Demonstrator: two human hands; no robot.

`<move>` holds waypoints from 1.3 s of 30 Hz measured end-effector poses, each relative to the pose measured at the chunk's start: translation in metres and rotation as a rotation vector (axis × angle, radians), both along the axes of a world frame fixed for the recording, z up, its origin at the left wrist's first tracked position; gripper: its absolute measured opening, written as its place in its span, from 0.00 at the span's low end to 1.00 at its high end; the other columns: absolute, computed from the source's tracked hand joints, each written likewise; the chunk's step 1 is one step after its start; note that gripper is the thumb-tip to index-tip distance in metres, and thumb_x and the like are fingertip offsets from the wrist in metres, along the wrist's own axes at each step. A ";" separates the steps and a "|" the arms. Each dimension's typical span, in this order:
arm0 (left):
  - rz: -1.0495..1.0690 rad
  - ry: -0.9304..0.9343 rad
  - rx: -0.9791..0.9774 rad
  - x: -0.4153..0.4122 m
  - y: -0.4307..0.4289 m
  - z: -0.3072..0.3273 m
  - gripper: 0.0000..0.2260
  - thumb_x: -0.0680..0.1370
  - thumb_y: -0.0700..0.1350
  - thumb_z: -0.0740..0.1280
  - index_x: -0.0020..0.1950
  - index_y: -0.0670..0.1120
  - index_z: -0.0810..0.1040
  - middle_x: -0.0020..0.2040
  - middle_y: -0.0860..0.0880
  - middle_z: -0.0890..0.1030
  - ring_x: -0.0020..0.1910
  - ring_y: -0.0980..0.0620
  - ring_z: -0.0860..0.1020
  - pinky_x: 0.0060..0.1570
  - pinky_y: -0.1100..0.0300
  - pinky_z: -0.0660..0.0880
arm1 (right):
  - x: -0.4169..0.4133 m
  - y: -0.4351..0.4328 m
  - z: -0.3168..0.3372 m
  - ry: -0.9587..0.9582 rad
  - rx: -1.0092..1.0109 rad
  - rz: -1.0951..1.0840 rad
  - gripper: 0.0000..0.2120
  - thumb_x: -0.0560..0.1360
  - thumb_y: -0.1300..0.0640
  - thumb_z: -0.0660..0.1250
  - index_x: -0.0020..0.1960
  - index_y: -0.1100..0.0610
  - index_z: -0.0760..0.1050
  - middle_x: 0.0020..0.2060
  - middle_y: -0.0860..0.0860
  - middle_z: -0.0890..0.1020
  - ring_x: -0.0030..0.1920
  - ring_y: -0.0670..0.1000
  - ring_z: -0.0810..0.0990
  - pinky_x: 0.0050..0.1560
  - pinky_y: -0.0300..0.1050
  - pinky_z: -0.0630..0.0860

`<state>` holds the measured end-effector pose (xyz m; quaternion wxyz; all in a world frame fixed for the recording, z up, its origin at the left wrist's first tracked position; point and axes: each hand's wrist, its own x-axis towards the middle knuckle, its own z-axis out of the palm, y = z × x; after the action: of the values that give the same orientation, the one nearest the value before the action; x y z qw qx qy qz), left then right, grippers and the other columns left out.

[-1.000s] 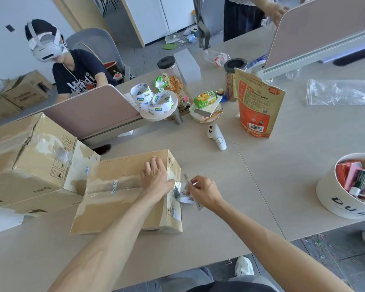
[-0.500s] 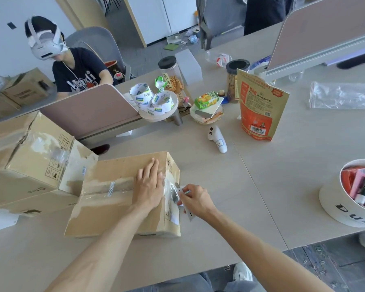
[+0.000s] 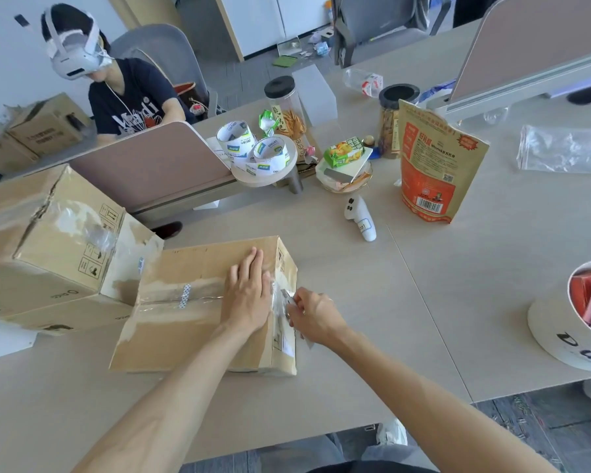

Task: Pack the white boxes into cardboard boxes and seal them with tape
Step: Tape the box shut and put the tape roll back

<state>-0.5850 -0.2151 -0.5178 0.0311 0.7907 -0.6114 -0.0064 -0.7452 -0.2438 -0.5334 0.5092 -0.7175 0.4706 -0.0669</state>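
Note:
A closed cardboard box (image 3: pixel 185 312) lies on the table in front of me, with clear tape along its top seam. My left hand (image 3: pixel 248 295) presses flat on the right end of the top, fingers straight. My right hand (image 3: pixel 313 315) is at the box's right side face and pinches a small tape roll (image 3: pixel 289 300), whose clear strip runs over the box edge. A second, larger taped cardboard box (image 3: pixel 48 240) stands against the first box at the left. No white boxes are visible.
A white tray (image 3: pixel 263 172) holds empty tape cores at the divider. A white controller (image 3: pixel 360 218), an orange snack bag (image 3: pixel 430 165), jars and snacks lie behind. A white bucket (image 3: pixel 560 329) stands at the right edge. A person with a headset (image 3: pixel 116 83) sits opposite.
My right hand has brought the tape roll leftwards, up against the box's right side. My left hand slid slightly along the top and still presses there.

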 end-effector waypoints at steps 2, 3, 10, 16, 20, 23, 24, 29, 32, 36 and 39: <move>0.006 -0.007 0.020 0.001 -0.001 -0.001 0.27 0.81 0.51 0.44 0.76 0.40 0.63 0.75 0.43 0.65 0.65 0.44 0.71 0.65 0.52 0.64 | -0.003 0.000 0.001 0.016 0.014 0.044 0.07 0.78 0.55 0.57 0.45 0.58 0.71 0.44 0.57 0.85 0.40 0.59 0.81 0.46 0.51 0.80; 0.005 -0.013 0.025 0.001 -0.001 -0.001 0.27 0.81 0.51 0.44 0.76 0.40 0.63 0.75 0.43 0.65 0.65 0.44 0.71 0.65 0.51 0.65 | -0.006 0.000 0.003 0.000 0.038 0.051 0.06 0.78 0.56 0.58 0.43 0.56 0.70 0.44 0.56 0.85 0.38 0.55 0.79 0.44 0.48 0.79; 0.011 0.006 0.042 0.001 -0.003 -0.002 0.29 0.80 0.53 0.42 0.75 0.39 0.63 0.75 0.42 0.64 0.67 0.42 0.70 0.66 0.49 0.63 | -0.021 0.011 0.007 -0.008 0.104 0.169 0.04 0.76 0.58 0.58 0.44 0.56 0.70 0.44 0.51 0.87 0.32 0.49 0.79 0.42 0.44 0.78; 0.015 0.052 0.004 -0.002 -0.002 0.001 0.29 0.80 0.53 0.43 0.74 0.38 0.64 0.75 0.41 0.66 0.67 0.41 0.70 0.66 0.50 0.61 | -0.049 0.003 0.003 -0.037 0.098 0.115 0.06 0.78 0.54 0.61 0.46 0.56 0.75 0.31 0.44 0.83 0.24 0.48 0.75 0.38 0.47 0.79; 0.018 0.067 -0.007 -0.005 -0.001 0.005 0.30 0.79 0.53 0.42 0.75 0.38 0.64 0.75 0.41 0.65 0.68 0.42 0.68 0.67 0.52 0.60 | -0.067 -0.016 -0.017 -0.059 0.023 -0.239 0.08 0.78 0.48 0.62 0.44 0.50 0.75 0.38 0.47 0.82 0.35 0.55 0.82 0.32 0.42 0.75; 0.010 0.064 -0.010 -0.005 0.000 0.004 0.29 0.80 0.53 0.43 0.74 0.38 0.64 0.75 0.42 0.65 0.68 0.42 0.69 0.66 0.52 0.61 | -0.079 -0.030 -0.036 0.091 -0.010 -0.246 0.12 0.75 0.53 0.60 0.56 0.50 0.79 0.50 0.53 0.82 0.50 0.59 0.80 0.50 0.48 0.78; 0.006 0.060 -0.010 -0.004 0.000 0.004 0.29 0.80 0.52 0.43 0.74 0.38 0.65 0.75 0.41 0.66 0.68 0.43 0.69 0.66 0.52 0.62 | -0.082 -0.034 -0.041 0.142 -0.020 -0.234 0.15 0.75 0.56 0.60 0.60 0.51 0.78 0.53 0.55 0.81 0.53 0.60 0.79 0.53 0.49 0.77; -0.016 0.031 -0.018 -0.004 0.000 0.005 0.26 0.81 0.49 0.47 0.71 0.35 0.68 0.72 0.39 0.70 0.67 0.42 0.71 0.63 0.52 0.62 | -0.097 -0.043 -0.063 0.298 -0.100 -0.259 0.20 0.77 0.58 0.61 0.68 0.53 0.74 0.57 0.52 0.82 0.61 0.57 0.76 0.55 0.47 0.73; 0.000 0.040 -0.001 -0.002 0.000 0.002 0.27 0.81 0.51 0.45 0.73 0.38 0.66 0.74 0.41 0.67 0.68 0.43 0.70 0.65 0.51 0.63 | -0.095 -0.045 -0.065 0.376 -0.366 -0.201 0.14 0.78 0.57 0.64 0.63 0.53 0.78 0.57 0.52 0.80 0.63 0.56 0.71 0.57 0.49 0.68; 0.014 0.044 0.015 0.000 0.000 -0.002 0.27 0.81 0.51 0.44 0.74 0.39 0.65 0.75 0.43 0.66 0.67 0.43 0.70 0.65 0.50 0.65 | -0.063 -0.043 -0.046 0.044 -0.387 -0.130 0.08 0.78 0.55 0.66 0.52 0.57 0.80 0.52 0.54 0.79 0.54 0.58 0.77 0.49 0.47 0.72; 0.008 0.037 0.028 0.001 0.000 -0.003 0.27 0.82 0.51 0.44 0.75 0.39 0.64 0.75 0.43 0.65 0.67 0.43 0.71 0.65 0.50 0.65 | -0.031 -0.041 -0.030 0.022 -0.096 0.065 0.14 0.79 0.46 0.63 0.61 0.52 0.75 0.59 0.50 0.73 0.55 0.54 0.78 0.56 0.45 0.70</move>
<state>-0.5840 -0.2148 -0.5206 0.0315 0.7934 -0.6072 -0.0295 -0.7760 -0.2852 -0.5638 0.4710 -0.7567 0.4487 -0.0649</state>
